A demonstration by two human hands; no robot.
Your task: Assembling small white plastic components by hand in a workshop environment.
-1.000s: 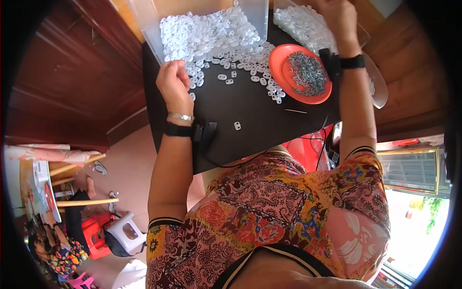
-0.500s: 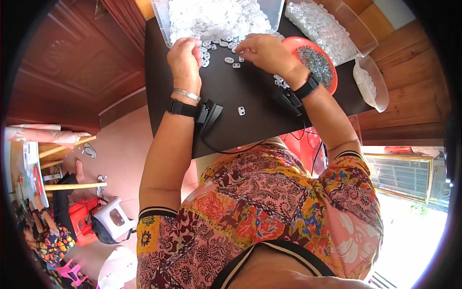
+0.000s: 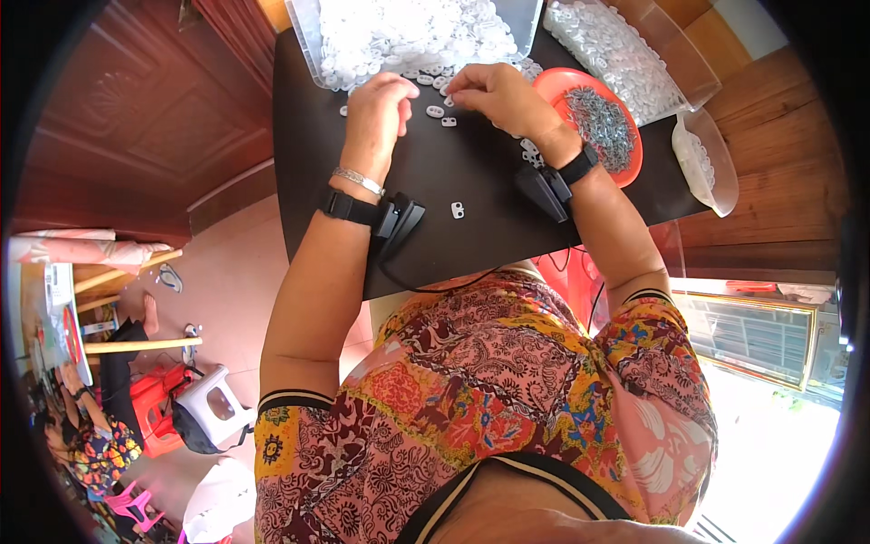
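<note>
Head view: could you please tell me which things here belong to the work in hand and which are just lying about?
In use:
left hand and right hand, both over loose white pieces
clear tray of white pieces
red plate of metal bits
black table

Lying about:
white stool
red stool
clear scoop

Home workshop: wooden door [image 3: 136, 118], stools [image 3: 213, 408].

We sit in a warm, wood-panelled room with strong daylight.
We see a dark carved wooden door [image 3: 136, 127] at left, a pinkish tiled floor [image 3: 231, 290] below it, a white plastic stool [image 3: 213, 403] and red stool [image 3: 149, 399] at lower left, wooden planks [image 3: 779, 154] at right, and glaring daylight through a gold-framed grille [image 3: 757, 335].
</note>
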